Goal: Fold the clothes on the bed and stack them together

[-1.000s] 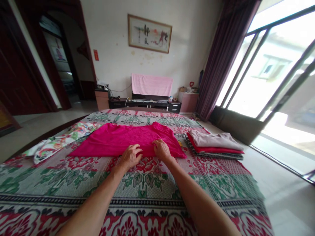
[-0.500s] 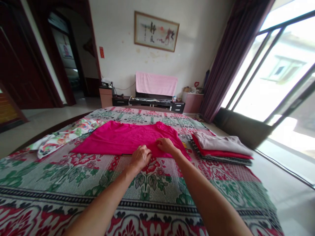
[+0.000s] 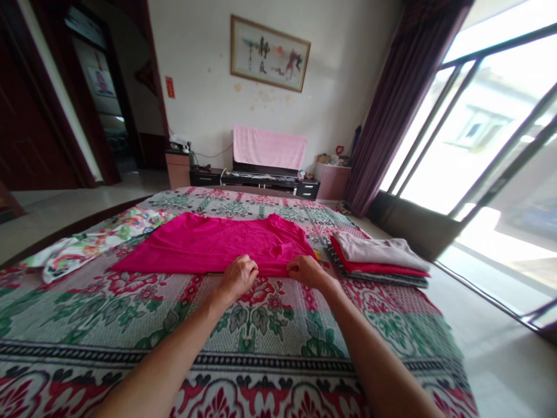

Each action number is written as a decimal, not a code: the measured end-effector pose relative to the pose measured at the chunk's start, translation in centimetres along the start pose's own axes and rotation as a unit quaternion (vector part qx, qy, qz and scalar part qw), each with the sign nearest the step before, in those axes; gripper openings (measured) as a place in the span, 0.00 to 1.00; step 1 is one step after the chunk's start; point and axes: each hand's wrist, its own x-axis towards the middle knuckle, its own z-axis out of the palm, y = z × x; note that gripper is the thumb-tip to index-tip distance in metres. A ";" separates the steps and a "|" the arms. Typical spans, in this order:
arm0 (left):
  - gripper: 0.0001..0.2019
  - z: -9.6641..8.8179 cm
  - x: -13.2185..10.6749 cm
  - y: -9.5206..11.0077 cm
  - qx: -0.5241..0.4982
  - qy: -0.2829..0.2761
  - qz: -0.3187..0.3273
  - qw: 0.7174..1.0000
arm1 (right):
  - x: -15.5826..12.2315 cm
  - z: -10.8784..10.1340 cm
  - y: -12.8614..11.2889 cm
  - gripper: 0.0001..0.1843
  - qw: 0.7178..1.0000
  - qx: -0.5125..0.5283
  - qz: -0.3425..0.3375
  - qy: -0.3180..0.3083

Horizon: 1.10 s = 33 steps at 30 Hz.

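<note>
A bright pink garment, seemingly a shirt (image 3: 209, 238), lies spread on the patterned cover (image 3: 183, 325) in front of me. At its near edge, my left hand (image 3: 240, 276) is closed, fingers curled onto the fabric. To the right, my right hand (image 3: 307, 270) pinches the same edge close to the right corner. A short run of edge lies between the two hands. The fingertips are partly hidden by the hands themselves. Small wrinkles show in the fabric above the right hand.
A white floral-print cloth (image 3: 96, 238) lies left of the pink one. On the right sits a stack of folded clothes (image 3: 378, 258), grey on top, red beneath. Beyond the cover stand a low cabinet (image 3: 261, 181) and a pink towel (image 3: 270, 146). Windows (image 3: 491, 145) line the right side.
My right hand has moved right and toward me, down to the near edge. The garment's right corner no longer shows beyond my right forearm. My left hand stays at the edge.
</note>
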 end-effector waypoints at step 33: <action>0.10 -0.8 -0.4 -1.0 0.051 0.121 0.008 0.991 | -2.2 -3.7 2.3 0.14 0.979 -0.043 0.188 0.071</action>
